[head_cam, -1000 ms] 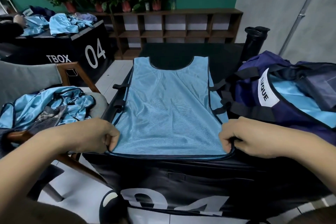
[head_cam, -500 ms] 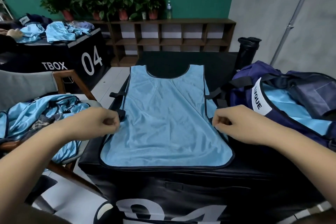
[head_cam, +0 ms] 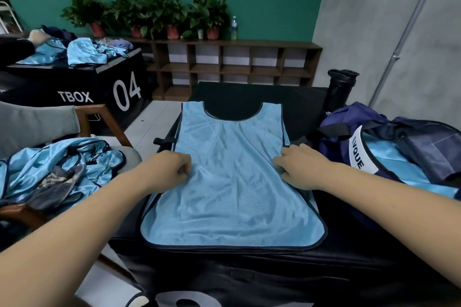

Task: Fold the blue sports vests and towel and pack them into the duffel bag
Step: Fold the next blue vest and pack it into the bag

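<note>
The left hand [head_cam: 172, 169], fingers curled tight, pinches the left edge of the blue mesh sports vest [head_cam: 232, 182]. The right hand [head_cam: 300, 167], fingers bent, pinches the vest's right edge.

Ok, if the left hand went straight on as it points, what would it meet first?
The blue vest under it, then probably the right hand across the mesh; depth is unclear.

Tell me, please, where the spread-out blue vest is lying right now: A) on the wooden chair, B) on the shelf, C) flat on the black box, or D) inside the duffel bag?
C: the vest lies spread flat on the black box, with the duffel bag beside it.
</note>
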Available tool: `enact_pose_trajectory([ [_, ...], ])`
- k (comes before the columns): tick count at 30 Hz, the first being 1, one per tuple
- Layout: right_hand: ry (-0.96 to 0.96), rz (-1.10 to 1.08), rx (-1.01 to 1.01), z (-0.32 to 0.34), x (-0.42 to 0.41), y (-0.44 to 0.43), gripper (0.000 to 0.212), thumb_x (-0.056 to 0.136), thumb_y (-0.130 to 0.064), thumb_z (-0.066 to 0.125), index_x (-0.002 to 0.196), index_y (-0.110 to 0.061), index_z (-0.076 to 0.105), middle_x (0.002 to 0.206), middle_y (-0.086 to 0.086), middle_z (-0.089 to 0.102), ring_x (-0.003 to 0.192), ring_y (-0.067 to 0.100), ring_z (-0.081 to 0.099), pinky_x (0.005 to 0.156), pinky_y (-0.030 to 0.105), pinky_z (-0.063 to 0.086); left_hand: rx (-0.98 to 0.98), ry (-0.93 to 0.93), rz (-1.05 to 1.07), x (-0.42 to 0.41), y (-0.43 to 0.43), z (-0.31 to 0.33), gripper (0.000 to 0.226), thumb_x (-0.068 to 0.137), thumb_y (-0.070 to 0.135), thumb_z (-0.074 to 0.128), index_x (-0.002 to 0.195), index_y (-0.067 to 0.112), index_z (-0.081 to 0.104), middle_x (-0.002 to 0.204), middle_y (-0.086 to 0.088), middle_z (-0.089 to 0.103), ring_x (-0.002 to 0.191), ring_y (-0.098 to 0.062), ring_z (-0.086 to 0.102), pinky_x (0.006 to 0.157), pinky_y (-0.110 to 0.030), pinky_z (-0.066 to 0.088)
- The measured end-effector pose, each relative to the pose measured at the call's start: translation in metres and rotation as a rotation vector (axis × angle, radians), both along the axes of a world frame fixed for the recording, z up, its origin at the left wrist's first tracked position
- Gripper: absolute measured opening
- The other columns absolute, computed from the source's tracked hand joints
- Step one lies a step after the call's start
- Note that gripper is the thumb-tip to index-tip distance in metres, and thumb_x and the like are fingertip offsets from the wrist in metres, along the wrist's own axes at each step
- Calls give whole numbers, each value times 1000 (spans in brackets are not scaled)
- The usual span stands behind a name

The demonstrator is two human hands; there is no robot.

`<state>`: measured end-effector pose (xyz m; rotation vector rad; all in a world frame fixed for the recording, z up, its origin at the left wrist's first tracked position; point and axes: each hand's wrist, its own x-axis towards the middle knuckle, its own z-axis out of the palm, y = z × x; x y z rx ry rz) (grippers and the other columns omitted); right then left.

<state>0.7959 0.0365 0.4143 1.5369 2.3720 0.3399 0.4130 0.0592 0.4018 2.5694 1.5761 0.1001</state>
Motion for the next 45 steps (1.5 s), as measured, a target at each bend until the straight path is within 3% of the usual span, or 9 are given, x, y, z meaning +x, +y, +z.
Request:
enact_pose_trajectory([
  [4,-211,-48,14,2,11,6,55,103,-54,22,135,-27,58,132,6,55,121,29,51,96,42,34,-2,84,54,-12,7,4,9,91,27,60,84,32,59,85,12,66,83,-12,61,77,-36,54],
  [11,-193,-122,78,1,15,18,42,101,-39,51,138,-19,53,133,6,54,120,28,54,93,40,35,-60,129,123,-21,18,7,10,85,28,67,82,32,57,83,13,65,82,-9,60,78,-36,55],
  [15,-40,50,72,-1,4,22,32,105,-38,46,134,-23,51,124,3,53,113,27,55,92,39,37,-66,143,132,-17,23,7,13,86,27,67,79,30,56,83,11,64,79,-8,57,74,-33,51],
  [18,-167,32,-1,0,7,30,33,107,-36,45,138,-25,50,126,3,55,114,27,56,91,39,35,-94,159,152,-14,29,7,13,86,29,68,79,30,58,85,10,65,80,-9,58,70,-31,49],
  [23,-76,-122,-9,14,20,60,8,103,-27,42,102,-25,50,106,2,64,97,28,63,85,41,45,-97,193,193,-7,40,4,16,90,40,66,80,30,59,88,10,64,85,-11,60,68,-28,44],
  [27,209,-278,85,24,21,84,8,99,-19,47,95,-17,54,95,6,60,79,31,58,66,39,47,-32,97,237,5,48,1,17,92,40,64,81,27,61,87,8,66,82,-13,62,62,-28,44],
  [32,360,-464,-6,27,16,112,23,95,-33,61,79,-18,56,87,2,61,84,31,63,73,35,50,39,15,242,25,59,-6,17,95,36,60,82,27,58,82,5,66,76,-16,62,58,-30,41],
  [41,316,-584,-70,25,24,144,22,96,-27,59,78,-15,54,84,2,60,77,26,61,68,33,49,63,-27,287,40,86,-21,30,98,44,61,79,23,51,79,3,60,72,-16,56,57,-32,38],
  [45,264,-642,-155,34,23,164,26,95,-21,55,75,-7,64,66,8,67,50,23,59,53,27,48,44,-39,314,46,95,-24,28,98,42,59,80,22,52,81,2,60,74,-17,57,58,-32,40],
])
